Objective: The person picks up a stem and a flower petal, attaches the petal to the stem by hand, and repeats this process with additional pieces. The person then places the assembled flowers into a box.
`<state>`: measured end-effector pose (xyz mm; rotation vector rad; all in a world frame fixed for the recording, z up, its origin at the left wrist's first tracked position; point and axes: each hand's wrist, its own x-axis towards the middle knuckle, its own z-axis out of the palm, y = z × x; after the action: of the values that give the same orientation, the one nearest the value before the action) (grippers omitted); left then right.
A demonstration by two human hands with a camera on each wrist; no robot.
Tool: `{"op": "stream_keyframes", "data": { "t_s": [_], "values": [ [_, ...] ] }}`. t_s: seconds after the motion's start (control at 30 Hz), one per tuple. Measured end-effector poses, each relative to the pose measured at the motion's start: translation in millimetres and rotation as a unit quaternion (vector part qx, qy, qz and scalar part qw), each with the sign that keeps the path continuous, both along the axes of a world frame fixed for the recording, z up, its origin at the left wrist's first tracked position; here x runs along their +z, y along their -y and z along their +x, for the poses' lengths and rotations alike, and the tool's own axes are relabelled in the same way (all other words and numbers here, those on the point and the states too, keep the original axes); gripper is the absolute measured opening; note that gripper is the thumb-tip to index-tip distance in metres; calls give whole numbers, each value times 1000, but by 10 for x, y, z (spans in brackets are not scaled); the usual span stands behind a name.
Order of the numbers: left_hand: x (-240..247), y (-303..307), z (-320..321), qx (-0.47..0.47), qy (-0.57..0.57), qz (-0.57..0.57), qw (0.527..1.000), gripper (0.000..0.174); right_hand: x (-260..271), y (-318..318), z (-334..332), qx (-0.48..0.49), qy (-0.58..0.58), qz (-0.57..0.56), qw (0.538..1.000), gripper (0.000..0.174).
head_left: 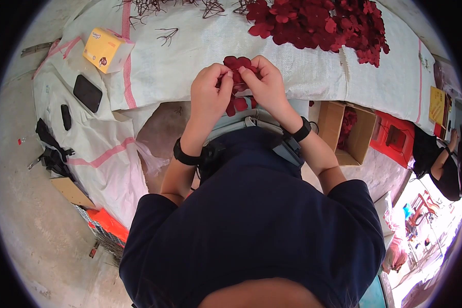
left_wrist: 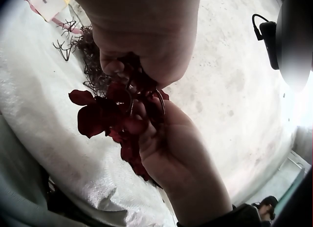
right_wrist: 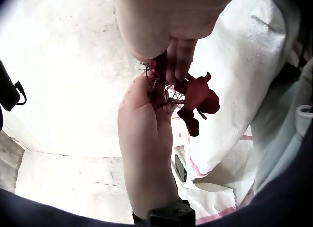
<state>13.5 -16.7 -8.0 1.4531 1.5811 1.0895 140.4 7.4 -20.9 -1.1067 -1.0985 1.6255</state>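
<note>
Both hands meet over the near edge of the white sheet. The left hand (head_left: 210,91) pinches dark red petals (head_left: 237,62) between thumb and fingers. Close beside it, the right hand (head_left: 266,87) grips the same cluster from the other side. More red petals (head_left: 236,106) hang below the hands. In the left wrist view, thin wire loops show between the two hands, with petals (left_wrist: 91,120) spreading to one side. The right wrist view shows thin branching wires by the fingertips and petals (right_wrist: 198,95) sticking out. The hands partly cover the cluster's middle.
A pile of red petals (head_left: 318,25) lies at the back right, brown wire stems (head_left: 210,7) at the back. Left are a yellow box (head_left: 103,49) and a black phone (head_left: 88,93). A cardboard box (head_left: 357,136) and a red stool (head_left: 392,138) stand right, below the sheet.
</note>
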Motion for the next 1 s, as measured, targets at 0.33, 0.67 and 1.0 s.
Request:
{"op": "stream_keyframes", "data": {
  "t_s": [0.33,0.67,1.0],
  "values": [
    [54,-28,63,-6,-22,35,999,3,-95,14,-5,-4,37,43,998,8],
    [-28,-16,21,-5,14,24,1000,2,61,-16,43,54,15,26,998,6],
    [39,-26,31,-10,-20,32,999,3,45,14,7,41,26,32,998,5]
  ]
}}
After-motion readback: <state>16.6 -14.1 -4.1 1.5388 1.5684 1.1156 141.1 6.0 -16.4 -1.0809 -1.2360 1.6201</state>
